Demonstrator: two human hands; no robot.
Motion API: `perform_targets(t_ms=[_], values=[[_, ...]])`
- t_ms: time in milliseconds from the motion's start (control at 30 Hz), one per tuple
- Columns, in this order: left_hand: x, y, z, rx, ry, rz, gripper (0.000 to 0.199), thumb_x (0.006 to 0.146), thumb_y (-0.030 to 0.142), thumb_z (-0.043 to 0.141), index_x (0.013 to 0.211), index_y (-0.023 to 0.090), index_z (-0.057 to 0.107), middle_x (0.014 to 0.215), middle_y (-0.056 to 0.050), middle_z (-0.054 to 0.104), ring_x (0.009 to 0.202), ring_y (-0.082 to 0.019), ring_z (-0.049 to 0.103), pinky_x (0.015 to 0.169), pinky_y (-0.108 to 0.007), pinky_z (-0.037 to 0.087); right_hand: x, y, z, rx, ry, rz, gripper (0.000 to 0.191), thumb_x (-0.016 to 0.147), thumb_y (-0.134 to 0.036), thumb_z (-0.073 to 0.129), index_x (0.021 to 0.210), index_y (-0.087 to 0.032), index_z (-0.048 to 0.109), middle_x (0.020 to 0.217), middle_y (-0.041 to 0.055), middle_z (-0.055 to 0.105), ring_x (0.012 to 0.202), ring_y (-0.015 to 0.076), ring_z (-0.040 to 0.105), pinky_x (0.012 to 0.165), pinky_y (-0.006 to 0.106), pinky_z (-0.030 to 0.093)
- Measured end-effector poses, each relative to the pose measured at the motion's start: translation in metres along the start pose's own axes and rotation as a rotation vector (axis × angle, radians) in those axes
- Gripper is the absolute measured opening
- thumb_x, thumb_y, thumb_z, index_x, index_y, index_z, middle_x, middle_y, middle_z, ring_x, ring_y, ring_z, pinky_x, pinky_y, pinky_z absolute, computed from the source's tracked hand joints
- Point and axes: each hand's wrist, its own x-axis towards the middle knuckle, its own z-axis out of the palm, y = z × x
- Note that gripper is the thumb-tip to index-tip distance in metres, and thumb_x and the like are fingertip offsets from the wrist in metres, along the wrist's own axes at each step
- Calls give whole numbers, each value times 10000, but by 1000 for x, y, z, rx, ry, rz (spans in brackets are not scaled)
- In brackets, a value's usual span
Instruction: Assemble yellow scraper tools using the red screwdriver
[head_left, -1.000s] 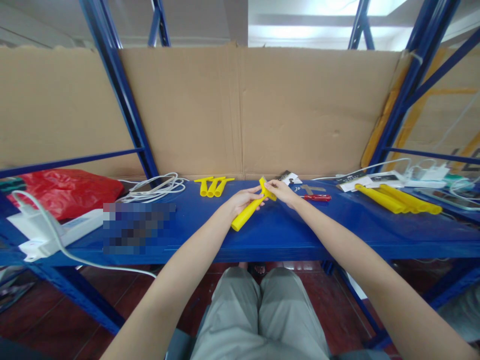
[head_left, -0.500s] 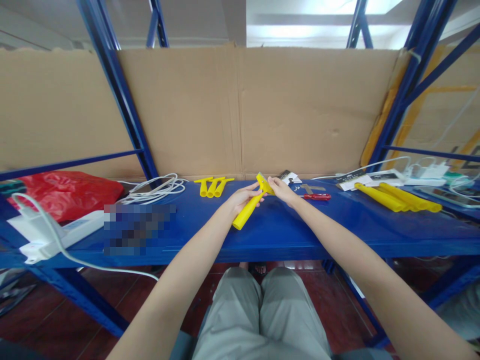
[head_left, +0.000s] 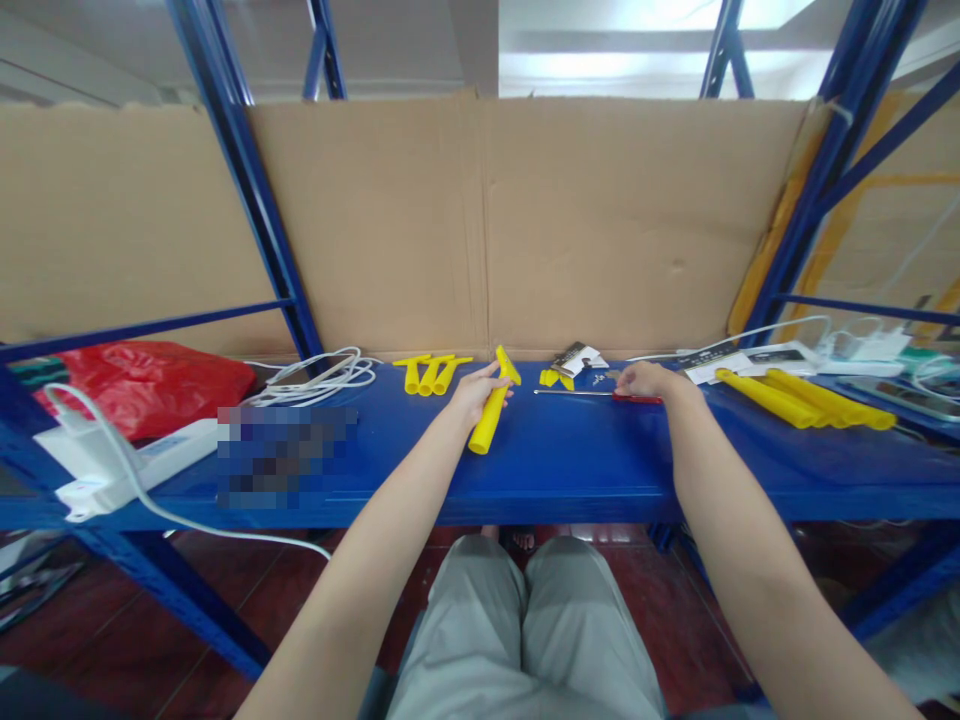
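My left hand is closed round a yellow scraper-like tool, its wide head up and its round handle end toward me. My right hand is on the blue shelf with its fingers curled together, over small metal parts and against the red handle of a screwdriver. What its fingertips hold is hidden. The screwdriver's shaft points left. Left of its fingers lie tiny screws. Small yellow pieces lie by a black and white card.
Three yellow T-shaped tools stand in a row at the back. Several yellow handles lie at the right by printed cards. At the left are a white cable, a red bag and a power strip. Cardboard closes the back.
My right hand has left the yellow tool and moved right to the screwdriver's handle. My left hand has shifted slightly left with the tool, now more upright. Small yellow pieces have come into view.
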Motion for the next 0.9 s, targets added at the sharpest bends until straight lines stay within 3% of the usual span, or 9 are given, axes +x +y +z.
perform_targets(t_ms=[100, 167, 500, 700, 900], values=[[0, 0, -1, 11, -7, -2, 680, 808, -31, 533, 1427, 187, 359, 673, -25, 628, 509, -93, 554, 473, -186, 433, 0, 2, 2, -33, -145, -4, 159, 622, -359, 725, 713, -229, 736, 811, 58, 722, 756, 216, 656, 728, 315, 478], [0, 0, -2, 15, -18, -7, 671, 806, -22, 547, 1421, 182, 373, 682, -34, 635, 509, -94, 554, 473, -187, 432, 0, 0, 3, -29, -163, -36, 164, 598, -365, 744, 692, -231, 727, 810, 54, 721, 733, 217, 658, 712, 319, 485], [6, -4, -5, 46, 8, -39, 726, 788, -9, 577, 1436, 221, 342, 799, -58, 671, 496, -87, 559, 451, -182, 434, -3, -8, 5, 56, -161, -110, 212, 575, -384, 756, 682, -218, 680, 765, 51, 701, 710, 212, 644, 646, 299, 484], [5, -4, -5, 43, 30, -27, 734, 786, -33, 564, 1439, 213, 334, 667, -20, 634, 479, -94, 557, 448, -184, 436, -4, -13, 5, 128, -127, -125, 209, 602, -375, 721, 696, -204, 648, 709, 36, 687, 678, 191, 627, 641, 280, 480], [6, -4, -6, 24, 33, -15, 751, 758, 2, 639, 1425, 209, 364, 690, -32, 645, 490, -91, 563, 447, -178, 432, -8, -20, 2, 298, -69, -161, 272, 598, -425, 715, 704, -194, 617, 740, 45, 692, 727, 199, 639, 700, 301, 489]])
